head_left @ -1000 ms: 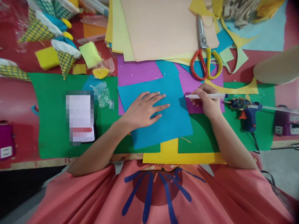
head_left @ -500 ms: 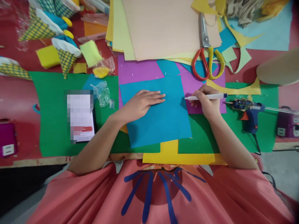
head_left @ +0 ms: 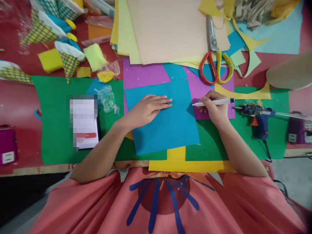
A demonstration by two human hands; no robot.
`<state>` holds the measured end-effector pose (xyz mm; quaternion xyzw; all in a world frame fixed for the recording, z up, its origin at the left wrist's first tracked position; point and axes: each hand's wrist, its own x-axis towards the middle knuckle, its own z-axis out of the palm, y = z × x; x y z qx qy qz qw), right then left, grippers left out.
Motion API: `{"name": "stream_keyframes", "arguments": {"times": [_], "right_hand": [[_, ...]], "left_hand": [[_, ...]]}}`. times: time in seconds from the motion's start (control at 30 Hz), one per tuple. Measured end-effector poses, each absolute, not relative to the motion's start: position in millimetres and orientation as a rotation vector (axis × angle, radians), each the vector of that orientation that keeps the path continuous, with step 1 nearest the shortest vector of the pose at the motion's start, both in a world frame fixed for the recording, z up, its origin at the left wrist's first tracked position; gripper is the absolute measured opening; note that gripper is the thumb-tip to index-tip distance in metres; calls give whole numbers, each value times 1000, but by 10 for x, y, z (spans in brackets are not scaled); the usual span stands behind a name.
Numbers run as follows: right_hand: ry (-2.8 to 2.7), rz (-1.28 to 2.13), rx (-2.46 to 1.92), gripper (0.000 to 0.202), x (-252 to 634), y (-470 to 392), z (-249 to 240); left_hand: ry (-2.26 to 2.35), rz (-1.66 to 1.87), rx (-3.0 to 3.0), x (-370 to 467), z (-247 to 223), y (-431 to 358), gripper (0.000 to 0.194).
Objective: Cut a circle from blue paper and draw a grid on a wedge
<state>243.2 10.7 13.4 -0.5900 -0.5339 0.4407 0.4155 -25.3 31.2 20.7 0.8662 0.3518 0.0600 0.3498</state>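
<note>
A blue sheet [head_left: 168, 130] lies slightly turned over purple and green sheets in front of me. My left hand [head_left: 149, 109] rests flat on it, fingers stretched to the right. At the sheet's right edge, my right hand [head_left: 214, 109] grips a white marker [head_left: 216, 102] with a dark blue end; its tip points left at the edge, and I cannot tell whether it touches. Beneath the right hand is a purple sheet [head_left: 201, 113]. A yellow piece [head_left: 176, 154] sticks out below the blue sheet's near edge.
Scissors [head_left: 213, 65] with red and yellow handles lie beyond my right hand. A blue glue gun [head_left: 262, 122] with a cord is at the right. A phone [head_left: 84, 122] lies at the left. Paper sheets [head_left: 168, 32] are stacked at the back, near checked fabric cones [head_left: 69, 61].
The marker's tip and my right hand have shifted slightly toward me along the sheet's right edge. My left hand stays in place on the blue sheet.
</note>
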Motion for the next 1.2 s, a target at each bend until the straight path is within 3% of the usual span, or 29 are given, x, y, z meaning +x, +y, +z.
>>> {"name": "stream_keyframes", "arguments": {"times": [0.47, 0.8, 0.97, 1.2], "right_hand": [[-1437, 1039, -1505, 19, 2428, 90, 143], [-1362, 1006, -1427, 29, 2458, 69, 122], [-1309, 895, -1338, 31, 2430, -16, 172], [-1646, 888, -1469, 34, 2424, -54, 207]], "left_hand": [[913, 176, 2228, -241, 221, 306, 42], [932, 139, 2285, -226, 223, 290, 43], [1191, 126, 2457, -194, 228, 252, 47], [1468, 85, 2533, -161, 315, 175, 43]]}}
